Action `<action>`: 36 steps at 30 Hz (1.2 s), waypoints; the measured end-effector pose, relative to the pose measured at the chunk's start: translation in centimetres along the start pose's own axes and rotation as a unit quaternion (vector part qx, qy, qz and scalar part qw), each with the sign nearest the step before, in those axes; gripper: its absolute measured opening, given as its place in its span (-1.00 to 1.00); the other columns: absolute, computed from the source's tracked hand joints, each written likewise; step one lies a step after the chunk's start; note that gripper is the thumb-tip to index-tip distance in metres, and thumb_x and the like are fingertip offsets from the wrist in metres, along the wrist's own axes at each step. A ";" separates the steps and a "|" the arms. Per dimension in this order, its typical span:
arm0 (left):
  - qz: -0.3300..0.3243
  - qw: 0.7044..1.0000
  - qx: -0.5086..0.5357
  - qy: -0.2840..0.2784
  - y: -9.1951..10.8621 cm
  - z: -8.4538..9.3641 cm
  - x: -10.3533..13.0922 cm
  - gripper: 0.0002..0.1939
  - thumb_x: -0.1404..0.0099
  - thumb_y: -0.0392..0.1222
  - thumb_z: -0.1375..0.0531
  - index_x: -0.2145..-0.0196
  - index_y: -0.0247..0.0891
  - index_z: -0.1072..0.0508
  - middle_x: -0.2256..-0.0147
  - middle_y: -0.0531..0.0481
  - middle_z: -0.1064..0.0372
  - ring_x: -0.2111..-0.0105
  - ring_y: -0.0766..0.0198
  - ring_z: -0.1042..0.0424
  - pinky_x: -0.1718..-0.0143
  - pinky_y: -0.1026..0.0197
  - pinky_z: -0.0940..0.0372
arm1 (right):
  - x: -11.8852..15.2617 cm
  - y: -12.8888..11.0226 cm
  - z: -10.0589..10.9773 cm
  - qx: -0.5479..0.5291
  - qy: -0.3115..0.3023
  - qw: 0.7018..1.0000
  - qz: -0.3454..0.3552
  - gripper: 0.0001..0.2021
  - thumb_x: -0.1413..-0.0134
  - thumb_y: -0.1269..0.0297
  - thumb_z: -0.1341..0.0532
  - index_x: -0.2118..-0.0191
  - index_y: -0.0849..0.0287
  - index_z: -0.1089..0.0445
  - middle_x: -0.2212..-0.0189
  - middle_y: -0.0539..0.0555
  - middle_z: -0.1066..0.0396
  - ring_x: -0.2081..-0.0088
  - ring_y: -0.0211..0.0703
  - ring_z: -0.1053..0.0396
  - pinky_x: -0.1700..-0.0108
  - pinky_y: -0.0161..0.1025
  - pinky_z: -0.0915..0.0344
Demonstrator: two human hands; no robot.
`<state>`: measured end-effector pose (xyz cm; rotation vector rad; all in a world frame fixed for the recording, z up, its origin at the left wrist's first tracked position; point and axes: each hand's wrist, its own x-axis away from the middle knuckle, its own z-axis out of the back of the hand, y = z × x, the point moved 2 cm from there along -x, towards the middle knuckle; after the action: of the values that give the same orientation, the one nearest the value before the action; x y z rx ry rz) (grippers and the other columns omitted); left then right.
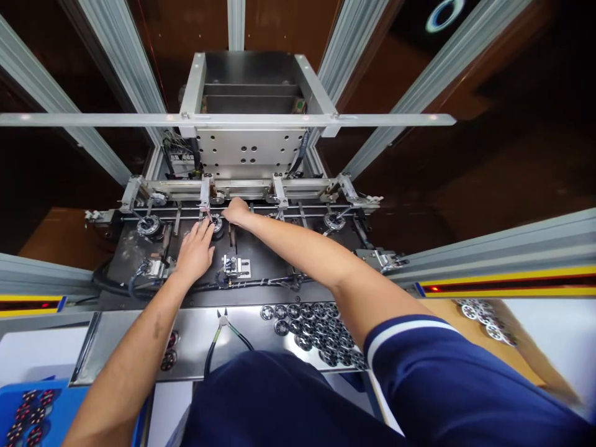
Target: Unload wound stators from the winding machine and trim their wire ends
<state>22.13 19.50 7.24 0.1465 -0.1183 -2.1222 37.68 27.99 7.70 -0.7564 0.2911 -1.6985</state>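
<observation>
My left hand [194,251] reaches over the black machine bed with its fingers stretched out. Its fingertips touch or lie right beside a round metal part [216,225] seated in a fixture. Just right of that part, my right hand [236,212] is closed near the metal rods; whatever its curled fingers hold is hidden. Similar round parts sit in the fixture at the left [149,226] and in the one at the right [334,221]. A small metal clamp block [236,267] stands on the bed in front of my hands.
Cutting pliers [223,321] lie on the steel tray [116,341] near my body. Several round parts [316,329] cover the tray's right side. A blue bin [56,397] and a cardboard box [526,347] hold more. A metal bar [139,120] crosses above the bed.
</observation>
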 end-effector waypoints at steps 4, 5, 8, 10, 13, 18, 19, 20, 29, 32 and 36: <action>-0.003 1.000 -0.007 -0.017 0.0 0.1 -0.1 -0.40 -0.30 -0.32 -0.08 -0.29 -0.37 -0.20 -0.37 -0.28 -0.05 -0.35 -0.16 -0.06 -0.25 -0.17 -0.17 | 0.1 0.2 -0.1 -0.033 -0.022 0.999 0.024 -0.72 -0.29 0.16 -0.23 0.02 0.25 -0.40 0.11 0.09 -0.46 0.18 -0.13 -0.48 0.16 -0.12 -0.49; -0.003 1.000 -0.008 -0.021 0.1 0.1 -0.1 -0.39 -0.30 -0.33 -0.08 -0.30 -0.39 -0.19 -0.37 -0.28 -0.04 -0.35 -0.16 -0.07 -0.25 -0.17 -0.16 | 0.2 0.3 -0.2 -0.040 -0.028 0.998 0.029 -0.73 -0.29 0.16 -0.22 0.04 0.25 -0.40 0.13 0.08 -0.46 0.20 -0.15 -0.48 0.19 -0.14 -0.49; -0.004 0.999 -0.014 -0.028 0.2 0.2 -0.1 -0.36 -0.28 -0.36 -0.07 -0.32 -0.42 -0.15 -0.38 -0.29 0.01 -0.34 -0.17 -0.09 -0.25 -0.18 -0.16 | 0.4 0.2 -0.3 -0.053 -0.038 0.997 0.040 -0.74 -0.29 0.17 -0.23 0.07 0.26 -0.41 0.18 0.07 -0.47 0.26 -0.19 -0.47 0.24 -0.19 -0.49; -0.007 0.999 -0.020 -0.033 0.3 0.3 -0.2 -0.34 -0.25 -0.39 -0.07 -0.32 -0.41 -0.14 -0.39 -0.28 0.01 -0.33 -0.17 -0.10 -0.25 -0.19 -0.17 | 0.9 -0.3 0.0 -0.057 -0.039 0.996 0.051 -0.76 -0.29 0.17 -0.22 0.09 0.26 -0.41 0.20 0.06 -0.47 0.27 -0.21 -0.47 0.24 -0.19 -0.48; -0.014 0.999 -0.026 -0.042 0.0 0.6 -0.4 -0.32 -0.22 -0.39 -0.11 -0.31 -0.37 -0.17 -0.38 -0.27 -0.01 -0.31 -0.17 -0.14 -0.23 -0.17 -0.21 | 3.0 -1.4 1.5 -0.056 -0.023 0.995 0.077 -0.76 -0.23 0.17 -0.28 0.17 0.28 -0.45 0.25 0.06 -0.49 0.28 -0.20 -0.47 0.22 -0.19 -0.45; -0.033 0.999 -0.001 -0.027 -0.5 2.4 0.3 -0.32 -0.25 -0.30 -0.13 -0.31 -0.44 -0.15 -0.38 -0.33 0.00 -0.32 -0.17 -0.13 -0.25 -0.12 -0.21 | 10.8 1.6 7.3 -0.046 0.026 0.986 0.158 -0.76 0.00 0.16 -0.42 0.35 0.26 -0.53 0.38 -0.01 -0.53 0.26 -0.22 -0.46 0.15 -0.33 -0.29; -0.033 0.999 0.008 -0.012 -0.4 3.0 0.6 -0.33 -0.28 -0.26 -0.11 -0.32 -0.48 -0.13 -0.37 -0.37 0.01 -0.32 -0.16 -0.12 -0.27 -0.11 -0.18 | 12.3 3.3 8.8 -0.041 0.037 0.986 0.160 -0.78 -0.04 0.16 -0.39 0.38 0.25 -0.53 0.41 -0.03 -0.53 0.29 -0.25 -0.46 0.16 -0.35 -0.27; -0.033 0.999 0.017 0.006 -0.1 3.6 0.9 -0.35 -0.31 -0.23 -0.08 -0.32 -0.50 -0.11 -0.37 -0.39 0.00 -0.33 -0.13 -0.12 -0.29 -0.10 -0.15 | 13.6 5.2 10.3 -0.034 0.052 0.987 0.149 -0.78 -0.10 0.17 -0.35 0.39 0.25 -0.54 0.43 -0.02 -0.53 0.31 -0.26 -0.46 0.18 -0.35 -0.26; -0.100 0.994 0.020 0.041 10.7 5.6 -2.6 -0.51 -0.36 -0.19 -0.05 -0.19 -0.40 -0.34 -0.28 -0.24 -0.24 -0.31 -0.04 -0.18 -0.32 -0.08 -0.13 | 10.5 13.2 11.4 0.037 0.061 0.997 0.023 -0.71 -0.23 0.10 -0.26 0.23 0.29 -0.49 0.25 0.09 -0.53 0.20 -0.12 -0.49 0.09 -0.13 -0.40; -0.087 0.996 0.002 0.026 13.3 2.9 -4.3 -0.50 -0.31 -0.29 -0.07 -0.19 -0.44 -0.33 -0.26 -0.32 -0.26 -0.29 -0.13 -0.20 -0.26 -0.14 -0.21 | 8.9 12.7 9.3 0.048 0.018 0.999 0.011 -0.72 -0.27 0.14 -0.24 0.07 0.25 -0.43 0.10 0.11 -0.47 0.12 -0.11 -0.47 0.06 -0.04 -0.45; -0.070 0.997 -0.007 0.014 14.6 -0.3 -5.2 -0.49 -0.29 -0.34 -0.07 -0.20 -0.46 -0.30 -0.29 -0.37 -0.20 -0.30 -0.14 -0.17 -0.25 -0.13 -0.21 | 8.0 13.7 8.9 0.051 -0.019 0.999 -0.001 -0.72 -0.28 0.19 -0.23 0.00 0.24 -0.40 0.05 0.13 -0.44 0.10 -0.10 -0.47 0.08 -0.06 -0.47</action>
<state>37.18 16.23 9.30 0.1819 -0.0790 -2.2583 53.12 18.45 9.30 -0.7126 0.1772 -1.6860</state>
